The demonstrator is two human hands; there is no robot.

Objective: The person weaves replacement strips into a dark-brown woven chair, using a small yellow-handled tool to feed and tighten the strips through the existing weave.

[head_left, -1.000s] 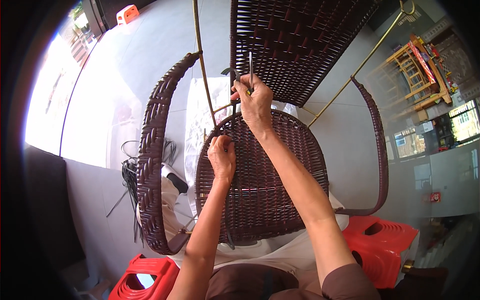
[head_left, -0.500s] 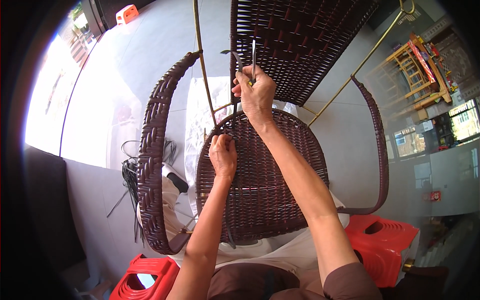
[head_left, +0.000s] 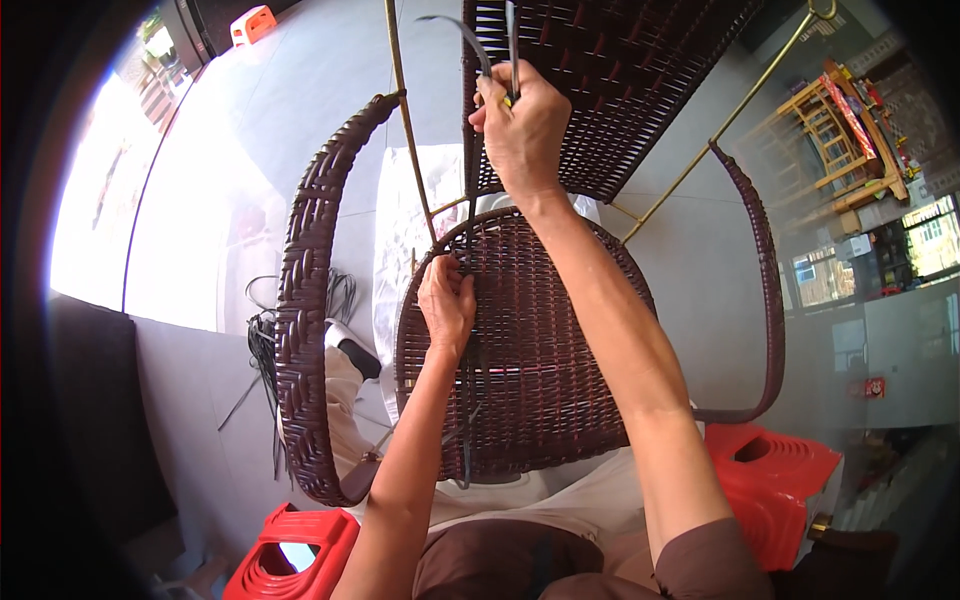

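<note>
A brown woven chair seat (head_left: 545, 360) lies before me, with the woven backrest (head_left: 610, 75) beyond it. My right hand (head_left: 525, 135) is closed, raised over the backrest's left edge. Out of its grip stick a curved dark weaving strip (head_left: 467, 34) and a slim pointed metal tool (head_left: 513, 40) with a bit of yellow at its base. My left hand (head_left: 446, 305) rests at the seat's far left rim with its fingers pinched together; what they grip is hidden. A dark strip end (head_left: 466, 440) runs down over the seat toward my lap.
Woven armrests curve up at the left (head_left: 303, 300) and right (head_left: 768, 270). Brass-coloured frame rods (head_left: 404, 140) rise beside the backrest. Red stools stand at lower left (head_left: 335, 540) and lower right (head_left: 785, 490). A bundle of dark strips (head_left: 264, 350) and a white cloth (head_left: 392, 220) lie on the floor.
My right hand has moved up and away from the seat, carrying the strip and the metal tool. My left hand has stayed near the seat's rim, shifting only slightly.
</note>
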